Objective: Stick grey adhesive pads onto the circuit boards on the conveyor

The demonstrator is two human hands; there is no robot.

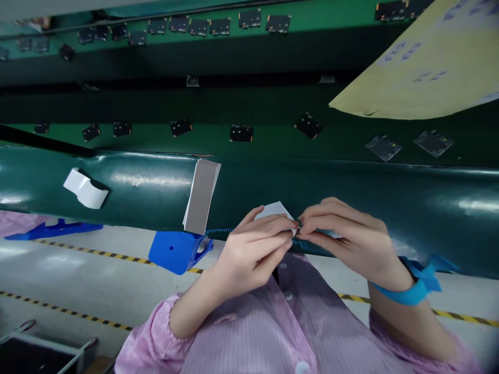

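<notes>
My left hand (257, 249) is closed on a white paper sheet (274, 209), whose corner sticks up behind the fingers. The fingertips of my right hand (351, 239) are pinched together beside the sheet's edge, almost meeting the left ones. What lies between those right fingertips is too small and covered to make out. A blue strap (415, 292) is tied round my right wrist. Left of my hands, a stack of grey-topped white strips (201, 197) lies on the green bench (249, 182), and a curled white strip (86, 188) rests farther left.
Several dark circuit boards (241, 133) lie in rows on the green belt and the upper shelf behind. A yellowish sheet with writing (424, 67) hangs at upper right. Below the bench's front edge stands a blue stool (171, 252). A blue coiled cord (219, 230) runs along that edge.
</notes>
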